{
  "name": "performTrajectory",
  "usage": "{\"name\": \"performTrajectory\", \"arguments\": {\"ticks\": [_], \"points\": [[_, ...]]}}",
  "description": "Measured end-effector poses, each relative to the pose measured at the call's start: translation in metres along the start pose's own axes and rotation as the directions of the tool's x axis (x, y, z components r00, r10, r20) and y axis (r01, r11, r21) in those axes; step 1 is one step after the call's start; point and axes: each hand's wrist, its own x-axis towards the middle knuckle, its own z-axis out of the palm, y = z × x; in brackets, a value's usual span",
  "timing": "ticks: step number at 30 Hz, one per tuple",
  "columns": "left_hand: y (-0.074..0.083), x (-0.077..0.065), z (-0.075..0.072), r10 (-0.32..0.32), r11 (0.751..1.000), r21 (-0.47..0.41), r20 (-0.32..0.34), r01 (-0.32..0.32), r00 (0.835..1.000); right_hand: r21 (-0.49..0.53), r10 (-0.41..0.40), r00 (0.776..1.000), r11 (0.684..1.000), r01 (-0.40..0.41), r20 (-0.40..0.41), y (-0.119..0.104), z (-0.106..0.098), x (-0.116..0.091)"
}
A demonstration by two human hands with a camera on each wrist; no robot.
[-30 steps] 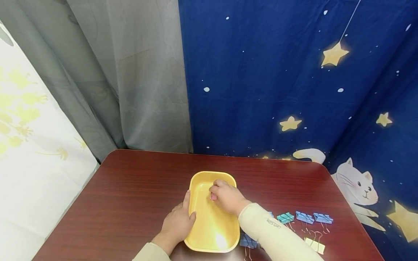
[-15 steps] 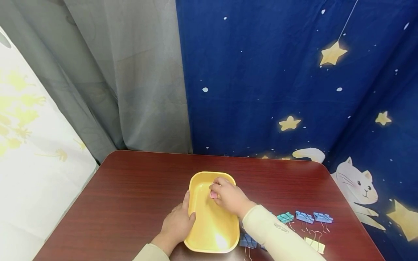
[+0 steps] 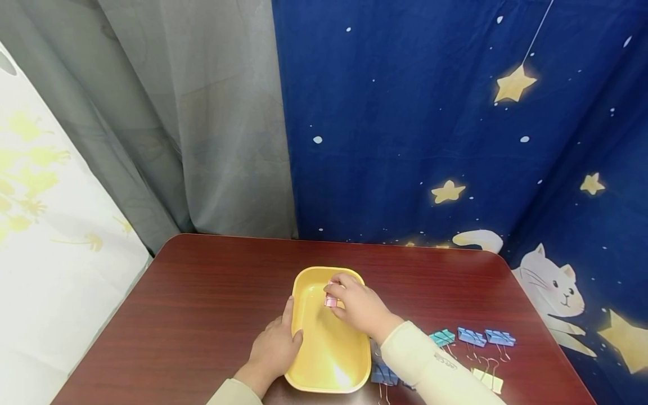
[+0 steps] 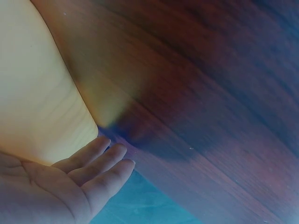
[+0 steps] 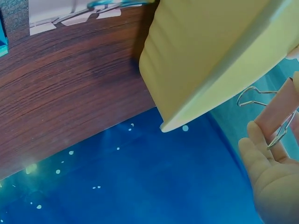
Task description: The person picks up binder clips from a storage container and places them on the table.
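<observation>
Over the far half of a yellow tray (image 3: 326,351), my right hand (image 3: 360,306) pinches a pink binder clip (image 3: 331,302). In the right wrist view the clip (image 5: 279,106) shows its wire handles, one jutting left and the other by the fingers. My left hand (image 3: 273,347) rests at the tray's left side, index finger along the outer wall and thumb at the rim. The left wrist view shows three of its fingers (image 4: 105,168) fairly straight beside the tray wall (image 4: 42,88). Nothing lies in the visible part of the tray.
Right of the tray lie several binder clips: a dark blue one (image 3: 383,374), a teal one (image 3: 442,337), two blue ones (image 3: 472,336) and a pale yellow one (image 3: 487,380). The right sleeve (image 3: 430,360) hides part of that area. Curtains (image 3: 385,124) hang behind the table (image 3: 217,292).
My right hand has shifted slightly up and right over the tray, and more of the pink binder clip shows between its fingers. The left hand and tray stay nearly still.
</observation>
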Motion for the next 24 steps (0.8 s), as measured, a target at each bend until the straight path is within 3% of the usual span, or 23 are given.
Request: {"name": "performTrajectory", "arguments": {"ticks": [24], "points": [[-0.001, 0.0, 0.0, -0.003, 1.0, 0.014, 0.012, 0.003, 1.0, 0.017, 0.036, 0.992, 0.999, -0.035, -0.123, -0.002, -0.02, -0.019]]}}
